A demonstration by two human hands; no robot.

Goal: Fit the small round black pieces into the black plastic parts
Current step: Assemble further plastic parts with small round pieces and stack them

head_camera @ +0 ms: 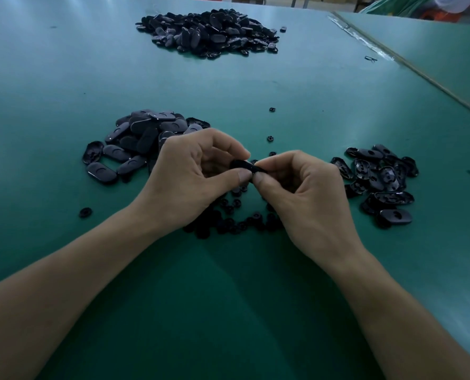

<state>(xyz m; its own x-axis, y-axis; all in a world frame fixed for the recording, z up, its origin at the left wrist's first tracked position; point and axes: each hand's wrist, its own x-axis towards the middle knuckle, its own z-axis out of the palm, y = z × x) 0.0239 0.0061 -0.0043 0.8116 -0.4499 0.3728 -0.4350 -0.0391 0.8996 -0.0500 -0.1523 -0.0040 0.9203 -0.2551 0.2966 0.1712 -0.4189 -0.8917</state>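
Two hands: meet above the counter (228, 303), both clamped on one black part (244, 166).
Left hand (192, 174): thumb and curled fingers pinch the part's left end.
Right hand (305, 193): thumb and forefinger pinch the part's right end; the other fingers are curled under.
Part: held between the fingertips of both hands, lifted clear of the counter. Whether a round piece sits in it cannot be told.
Round pieces (235, 215): loose scatter on the counter directly beneath both hands, partly hidden by them.
Left pile (138, 138): oval parts heaped just beyond and left of the left hand, mostly smooth face up; its near edge is hidden behind that hand.
Right pile (379, 179): oval parts just right of the right hand, mostly hollow side up.
Far pile (209, 31): large heap of parts, well beyond both hands.
Stray piece (85, 212): lies alone, left of the left wrist, apart from it.
Other strays (270, 138): a few single round pieces in a loose line beyond the right hand's fingertips.
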